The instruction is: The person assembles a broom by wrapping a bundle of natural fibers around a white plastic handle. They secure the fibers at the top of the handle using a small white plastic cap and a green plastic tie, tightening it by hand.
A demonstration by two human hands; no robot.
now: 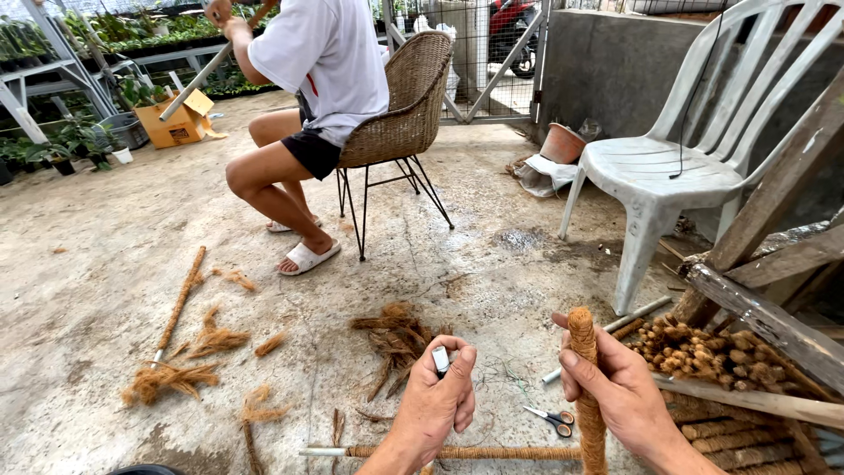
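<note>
In the lower right of the view, the right hand (620,387) is gripping a coir-wrapped pole (587,387) upright, fingers closed around its shaft just under the top, seemingly to steady it. The left hand (435,405) is pinching a small silvery lighter (440,361) between thumb and fingers, holding it a little apart from the pole. Scissors (552,419) are lying on the concrete floor (105,264) between the hands, near another wrapped pole (466,452) lying flat. Loose coir (397,339) is lying ahead, finished poles (703,352) are piled to the right, and a seated person (308,97) is working beyond.
</note>
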